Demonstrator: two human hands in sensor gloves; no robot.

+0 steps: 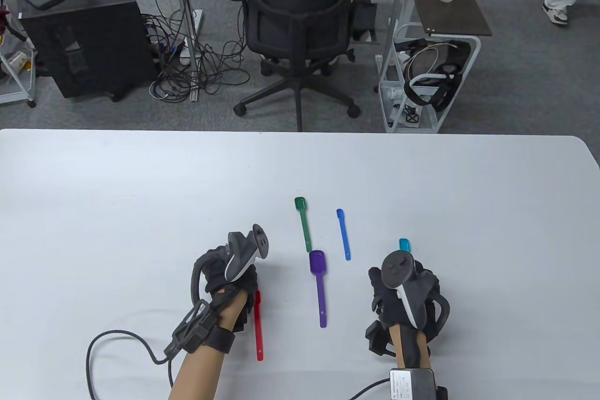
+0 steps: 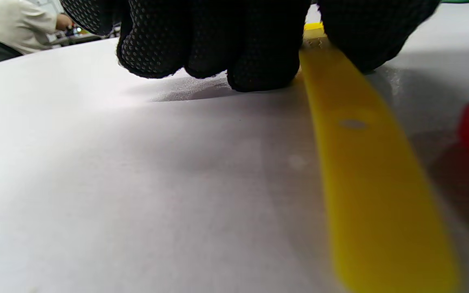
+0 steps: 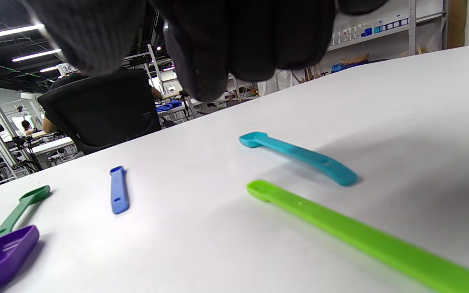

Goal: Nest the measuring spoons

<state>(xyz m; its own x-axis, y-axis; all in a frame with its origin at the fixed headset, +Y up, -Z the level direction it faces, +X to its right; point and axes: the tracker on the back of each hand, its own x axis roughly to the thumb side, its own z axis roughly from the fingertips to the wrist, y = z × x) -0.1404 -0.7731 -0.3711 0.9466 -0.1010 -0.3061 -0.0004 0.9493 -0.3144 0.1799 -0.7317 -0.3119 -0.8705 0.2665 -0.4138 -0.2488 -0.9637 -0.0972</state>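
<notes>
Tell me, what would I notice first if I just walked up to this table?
Bright spoons scattered on the white table: green, blue and purple lie in the middle between two black-gloved hands. The left hand presses its fingers on a yellow spoon, with a red one beside it. Under the right hand lie teal and lime spoons.

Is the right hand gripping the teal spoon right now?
No. In the right wrist view the teal spoon lies on the table, apart from the right hand's fingers above.
</notes>
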